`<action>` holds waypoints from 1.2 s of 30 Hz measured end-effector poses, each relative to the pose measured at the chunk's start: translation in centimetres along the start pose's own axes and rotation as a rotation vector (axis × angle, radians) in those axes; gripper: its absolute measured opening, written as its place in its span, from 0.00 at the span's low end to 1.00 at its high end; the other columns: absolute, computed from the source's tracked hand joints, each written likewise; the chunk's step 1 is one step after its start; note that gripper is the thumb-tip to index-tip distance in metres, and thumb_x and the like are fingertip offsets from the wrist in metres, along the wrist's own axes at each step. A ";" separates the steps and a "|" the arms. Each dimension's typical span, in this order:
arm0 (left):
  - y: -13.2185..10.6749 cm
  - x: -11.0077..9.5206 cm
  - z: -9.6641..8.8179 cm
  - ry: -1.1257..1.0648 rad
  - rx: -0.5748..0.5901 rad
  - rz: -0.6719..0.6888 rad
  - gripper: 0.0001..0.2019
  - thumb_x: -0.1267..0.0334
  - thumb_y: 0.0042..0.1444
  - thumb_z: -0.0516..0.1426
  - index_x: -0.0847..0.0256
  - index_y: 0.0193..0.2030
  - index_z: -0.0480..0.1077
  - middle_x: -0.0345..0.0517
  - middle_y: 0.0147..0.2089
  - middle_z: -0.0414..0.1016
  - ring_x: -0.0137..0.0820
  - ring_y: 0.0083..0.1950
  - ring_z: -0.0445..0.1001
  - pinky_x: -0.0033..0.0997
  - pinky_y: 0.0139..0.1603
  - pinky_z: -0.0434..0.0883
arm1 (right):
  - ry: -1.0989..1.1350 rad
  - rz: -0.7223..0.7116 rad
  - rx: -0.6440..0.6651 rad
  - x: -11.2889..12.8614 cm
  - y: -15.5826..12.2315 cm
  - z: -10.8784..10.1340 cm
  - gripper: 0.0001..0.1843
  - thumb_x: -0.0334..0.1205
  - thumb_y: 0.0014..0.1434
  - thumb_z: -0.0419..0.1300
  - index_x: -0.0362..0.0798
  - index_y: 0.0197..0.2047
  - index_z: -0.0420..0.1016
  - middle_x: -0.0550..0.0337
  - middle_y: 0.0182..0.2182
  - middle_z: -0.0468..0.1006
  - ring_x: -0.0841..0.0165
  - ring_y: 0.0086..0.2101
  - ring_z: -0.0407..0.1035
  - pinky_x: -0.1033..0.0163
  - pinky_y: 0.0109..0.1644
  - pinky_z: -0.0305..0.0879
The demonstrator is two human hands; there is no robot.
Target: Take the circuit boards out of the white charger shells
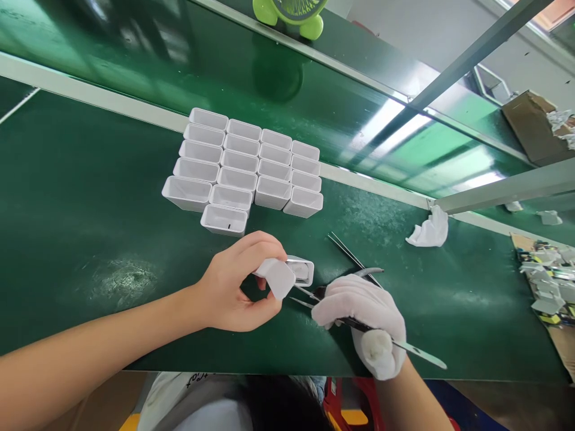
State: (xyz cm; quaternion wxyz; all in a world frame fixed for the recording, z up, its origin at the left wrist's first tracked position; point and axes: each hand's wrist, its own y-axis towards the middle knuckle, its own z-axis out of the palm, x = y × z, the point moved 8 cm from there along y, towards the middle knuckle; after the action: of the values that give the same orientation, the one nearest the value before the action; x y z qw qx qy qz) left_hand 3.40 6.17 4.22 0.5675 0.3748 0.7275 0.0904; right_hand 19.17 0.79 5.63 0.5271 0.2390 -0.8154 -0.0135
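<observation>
My left hand [245, 281], bare, pinches a small white plastic box [281, 280] between thumb and fingers, tilted with a smooth face toward me. Right behind it is another white piece with a rimmed opening [308, 271]; I cannot tell whether the two touch. My right hand [366, 317], in a white glove, is closed around dark-handled tweezers [353, 323]. Their two pointed metal tips reach left toward the held box. A flat metal strip [422, 354] sticks out behind the glove. Beyond the right hand lie thin metal tweezers [348, 250] and a curved metal piece [371, 271].
Several open white boxes [240, 161] stand packed in rows on the green table [112, 197]; the nearest [224, 219] has a small dark mark inside. A crumpled white cloth [429, 227] lies right. Cardboard with small parts [543, 281] is at the right edge. A metal rail [368, 179] crosses behind.
</observation>
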 end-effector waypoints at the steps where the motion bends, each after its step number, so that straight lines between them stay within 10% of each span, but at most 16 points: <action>1: 0.0 0.0 0.0 -0.002 0.000 0.004 0.17 0.78 0.45 0.58 0.64 0.44 0.69 0.50 0.39 0.74 0.31 0.34 0.74 0.25 0.23 0.66 | 0.032 0.015 -0.010 -0.2 -0.1 -0.1 0.29 0.58 0.72 0.42 0.49 0.39 0.77 0.59 0.24 0.76 0.66 0.26 0.70 0.59 0.34 0.63; 9: 0.2 -0.2 -0.4 -0.012 -0.015 0.041 0.18 0.77 0.45 0.57 0.64 0.45 0.70 0.49 0.38 0.74 0.35 0.36 0.77 0.29 0.28 0.73 | 0.473 0.267 -0.216 -3.2 -1.5 -1.3 0.36 0.67 0.69 0.41 0.51 0.40 0.82 0.55 0.24 0.76 0.68 0.21 0.67 0.63 0.22 0.61; 17: 0.1 -1.2 -0.1 0.020 0.033 0.083 0.18 0.79 0.45 0.57 0.65 0.44 0.69 0.50 0.38 0.75 0.33 0.36 0.76 0.27 0.28 0.73 | 0.321 0.264 -0.179 -2.9 -1.1 -1.4 0.34 0.64 0.70 0.44 0.49 0.38 0.82 0.57 0.22 0.76 0.69 0.21 0.67 0.64 0.22 0.63; 23: 0.3 -0.1 -0.9 -0.075 -0.038 -0.044 0.17 0.79 0.46 0.58 0.63 0.43 0.69 0.48 0.37 0.74 0.32 0.35 0.74 0.27 0.25 0.67 | 0.407 0.241 -0.660 -3.2 -1.6 -5.4 0.29 0.59 0.71 0.47 0.52 0.36 0.83 0.60 0.18 0.74 0.69 0.16 0.64 0.64 0.19 0.58; 30: 0.3 0.8 -1.3 -0.176 -0.080 -0.145 0.15 0.78 0.48 0.57 0.63 0.43 0.71 0.46 0.37 0.74 0.33 0.35 0.75 0.29 0.27 0.67 | 0.555 0.240 -0.346 -2.8 -0.8 -2.2 0.29 0.62 0.69 0.49 0.49 0.42 0.83 0.57 0.20 0.78 0.67 0.19 0.69 0.64 0.21 0.65; 36: 0.3 0.7 -1.2 -0.190 -0.081 -0.131 0.15 0.79 0.48 0.56 0.63 0.43 0.71 0.46 0.37 0.74 0.33 0.36 0.75 0.28 0.26 0.67 | 0.281 0.242 -0.528 -3.5 -0.6 -3.8 0.17 0.48 0.73 0.49 0.52 0.48 0.78 0.60 0.28 0.78 0.69 0.24 0.70 0.64 0.27 0.66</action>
State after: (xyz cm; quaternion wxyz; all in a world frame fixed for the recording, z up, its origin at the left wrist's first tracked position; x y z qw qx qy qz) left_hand 2.38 7.23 4.28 0.6531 0.3100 0.6893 0.0465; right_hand 23.85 2.53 4.12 0.6762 -0.0050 -0.7255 -0.1285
